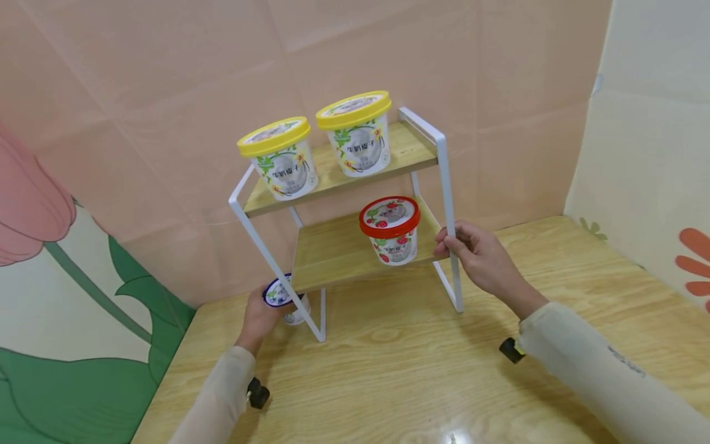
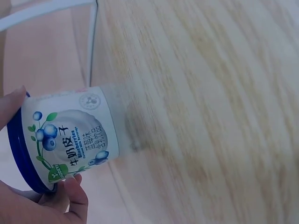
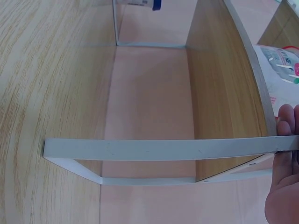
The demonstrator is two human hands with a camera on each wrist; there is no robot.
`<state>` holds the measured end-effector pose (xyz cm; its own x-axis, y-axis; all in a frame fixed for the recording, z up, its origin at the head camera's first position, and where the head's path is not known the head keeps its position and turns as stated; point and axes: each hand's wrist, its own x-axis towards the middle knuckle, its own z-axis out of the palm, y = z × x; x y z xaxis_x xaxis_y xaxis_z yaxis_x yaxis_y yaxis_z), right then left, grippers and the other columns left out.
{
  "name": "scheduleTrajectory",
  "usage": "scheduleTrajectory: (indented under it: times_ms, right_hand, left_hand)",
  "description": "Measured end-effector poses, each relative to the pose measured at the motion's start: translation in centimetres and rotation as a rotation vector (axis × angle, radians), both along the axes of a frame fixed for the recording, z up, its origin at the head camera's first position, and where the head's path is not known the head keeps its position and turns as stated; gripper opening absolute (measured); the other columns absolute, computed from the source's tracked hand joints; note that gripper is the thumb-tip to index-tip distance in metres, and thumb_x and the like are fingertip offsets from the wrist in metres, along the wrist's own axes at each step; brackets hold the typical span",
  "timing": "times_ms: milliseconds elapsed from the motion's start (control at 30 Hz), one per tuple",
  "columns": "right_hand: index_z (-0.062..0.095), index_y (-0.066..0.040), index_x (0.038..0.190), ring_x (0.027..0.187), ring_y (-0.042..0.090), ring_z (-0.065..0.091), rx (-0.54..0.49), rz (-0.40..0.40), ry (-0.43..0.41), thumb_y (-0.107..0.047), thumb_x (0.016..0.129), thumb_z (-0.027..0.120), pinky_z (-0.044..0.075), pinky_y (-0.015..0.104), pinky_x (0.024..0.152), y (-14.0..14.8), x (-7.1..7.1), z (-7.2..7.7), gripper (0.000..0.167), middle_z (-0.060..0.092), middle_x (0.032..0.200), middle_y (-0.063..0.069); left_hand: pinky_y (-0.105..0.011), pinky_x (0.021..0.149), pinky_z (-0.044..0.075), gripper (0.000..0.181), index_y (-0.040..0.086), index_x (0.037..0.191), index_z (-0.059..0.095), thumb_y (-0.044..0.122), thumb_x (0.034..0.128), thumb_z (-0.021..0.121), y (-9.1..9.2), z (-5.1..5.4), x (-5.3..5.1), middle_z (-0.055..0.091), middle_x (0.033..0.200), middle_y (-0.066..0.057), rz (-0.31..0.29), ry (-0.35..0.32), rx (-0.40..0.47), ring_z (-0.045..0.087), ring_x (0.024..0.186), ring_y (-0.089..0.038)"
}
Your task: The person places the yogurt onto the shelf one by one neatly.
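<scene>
My left hand [image 1: 259,316] grips a small tub with a dark blue lid [image 2: 70,137] and blueberry print, just left of a two-tier wooden shelf [image 1: 327,246]. In the left wrist view the tub's base is close to the table; whether it touches is unclear. On the far side, my right hand [image 1: 480,256] pinches the shelf's white metal leg [image 1: 447,179] at lower-board height. A red-lidded tub [image 1: 391,231] with strawberry print stands on the lower board. Two yellow-lidded tubs, one left [image 1: 285,163] and one right [image 1: 359,139], stand on the upper board.
The shelf stands on a wood-grain table [image 1: 388,370] before a pink backdrop [image 1: 183,123]. A flower-printed panel [image 1: 55,246] rises at left, and a pale wall [image 1: 649,135] at right. Black clip-like pieces [image 1: 257,393] hang by both wrists.
</scene>
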<state>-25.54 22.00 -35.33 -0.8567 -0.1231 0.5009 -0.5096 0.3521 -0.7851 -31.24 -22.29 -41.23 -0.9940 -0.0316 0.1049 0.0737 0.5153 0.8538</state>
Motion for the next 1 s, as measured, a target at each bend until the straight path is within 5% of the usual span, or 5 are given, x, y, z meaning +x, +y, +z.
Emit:
scheduleTrajectory:
  times_ms: [500, 1000]
  right_hand:
    - [0.061, 0.001, 0.108, 0.087, 0.002, 0.071, -0.005, -0.006, -0.006, -0.016, 0.106, 0.047, 0.053, 0.010, 0.085, 0.0, 0.1, -0.2, 0.023, 0.071, 0.094, 0.009]
    - [0.062, 0.002, 0.108, 0.087, 0.002, 0.071, -0.005, 0.002, 0.013, -0.016, 0.106, 0.047, 0.053, 0.010, 0.086, -0.1, 0.0, -0.2, 0.023, 0.071, 0.094, 0.009]
  left_hand:
    - [-0.052, 0.112, 0.043, 0.072, 0.011, 0.140, 0.051, 0.012, 0.0771, 0.085, 0.1, -0.3, 0.9, 0.060, 0.136, -0.014, 0.003, -0.016, -0.001, 0.054, 0.131, -0.033]
    - [-0.051, 0.110, 0.046, 0.072, 0.003, 0.137, 0.052, 0.008, 0.0740, 0.086, 0.3, -0.3, 1.7, 0.061, 0.132, -0.019, 0.002, 0.007, -0.024, 0.057, 0.126, -0.036]
